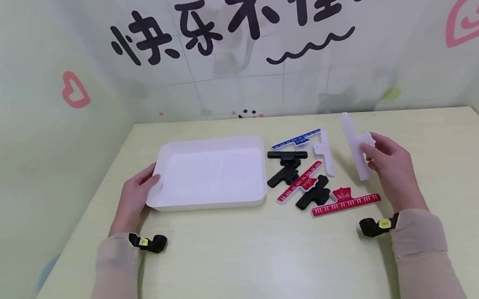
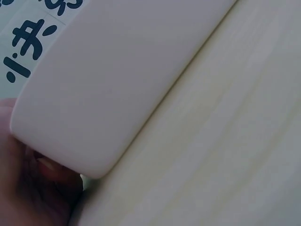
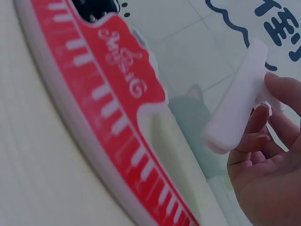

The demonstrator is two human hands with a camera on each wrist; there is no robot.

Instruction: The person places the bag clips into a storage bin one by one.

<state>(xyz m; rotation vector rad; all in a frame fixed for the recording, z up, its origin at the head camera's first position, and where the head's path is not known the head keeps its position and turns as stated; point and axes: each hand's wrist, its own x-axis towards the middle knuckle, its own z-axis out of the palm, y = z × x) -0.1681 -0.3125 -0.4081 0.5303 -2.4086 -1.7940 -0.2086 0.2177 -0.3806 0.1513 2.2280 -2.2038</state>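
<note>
White T-shaped clip [image 1: 354, 146]: it is hanging in the air over the far right part of the table, its long bar slanting and lying to the left of the grip. The right hand [image 1: 392, 166] is pinching the short handle between thumb and fingers, while both ends of the bar are sticking out free. The left hand [image 1: 136, 196] is gripping the left end of the white tray [image 1: 209, 173], its thumb resting over the rim and its fingers curling round outside.

The pale wood-grain table [image 1: 252, 261] is reaching back to a light wall covering [image 1: 254, 66], which is bearing large black Chinese characters, a wavy line and pink hearts. The tray is lying on the left half of the table, its open side facing up.

A loose cluster of clips is lying between the tray and the right forearm. At its far side a blue piano-key clip [image 1: 296, 139] is slanting beside another white clip [image 1: 327, 155]. Three black clips [image 1: 285, 174] are lying among them, the farthest two overlapping or touching. One red piano-key clip [image 1: 300, 184] is lying diagonally in the middle; a second red clip marked "Music" [image 1: 346, 206] is lying nearest the right wrist camera [image 1: 372, 227], filling much of that view's foreground. The cluster is standing between the held clip and the tray.
</note>
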